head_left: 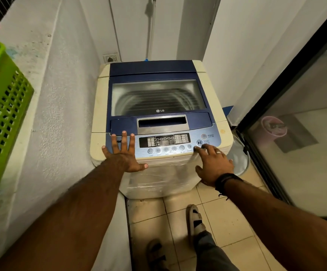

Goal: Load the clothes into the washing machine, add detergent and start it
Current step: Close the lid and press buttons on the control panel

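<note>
A cream top-loading washing machine (215,106) stands in a corner, its blue lid (158,75) with a glass window down. Through the window I see the steel drum; its contents cannot be made out. My left hand (124,153) lies flat with spread fingers on the left end of the control panel (166,143). My right hand (213,163) reaches over the panel's right end, its fingertips at the start/pause button (199,142). The fingers there are blurred.
A green plastic laundry basket (4,118) sits on the white ledge at the left. A wall socket (110,59) is behind the machine. A glass sliding door (295,133) runs along the right. My sandalled feet (194,220) stand on the tiled floor.
</note>
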